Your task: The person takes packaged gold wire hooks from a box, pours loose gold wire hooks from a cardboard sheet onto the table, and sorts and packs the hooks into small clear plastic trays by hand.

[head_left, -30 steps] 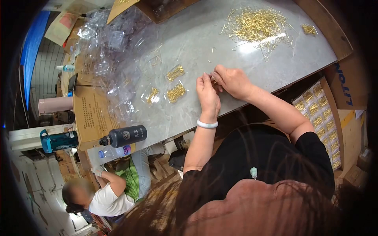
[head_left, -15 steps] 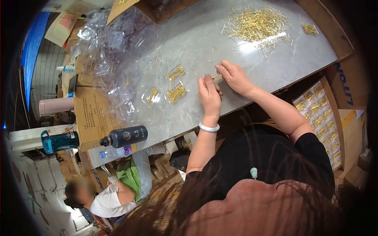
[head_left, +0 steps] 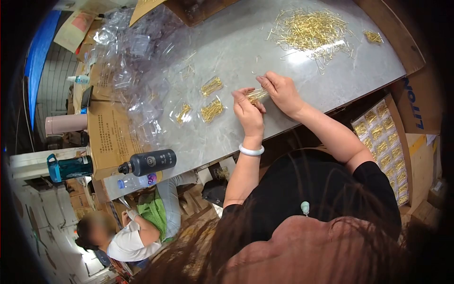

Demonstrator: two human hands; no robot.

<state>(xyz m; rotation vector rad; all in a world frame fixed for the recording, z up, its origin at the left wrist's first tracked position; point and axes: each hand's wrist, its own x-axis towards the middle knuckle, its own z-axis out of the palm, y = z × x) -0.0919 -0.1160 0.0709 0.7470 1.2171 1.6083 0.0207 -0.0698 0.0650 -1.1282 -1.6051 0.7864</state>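
Observation:
Near the table's front edge, my left hand (head_left: 248,113) is closed around a small clear plastic bag of gold wire hooks (head_left: 257,96). My right hand (head_left: 283,94) pinches the other end of this bag between thumb and fingers. Left of my hands lie several filled bags, among them one bag of hooks (head_left: 211,87) and a second bag (head_left: 212,110) below it. A few loose hooks (head_left: 187,71) rest farther left. The large loose pile of gold hooks (head_left: 312,31) spreads across the far side of the grey table (head_left: 231,52).
Clear empty bags (head_left: 137,61) are heaped on the left. A dark bottle (head_left: 153,162) lies at the table's left end, with a person (head_left: 137,239) seated below it. An open carton (head_left: 208,10) stands at the back; a box of filled bags (head_left: 385,146) is at right.
My left hand has turned and its fingers have shifted left, showing more of the bag of hooks. My right hand stays at the bag's other end.

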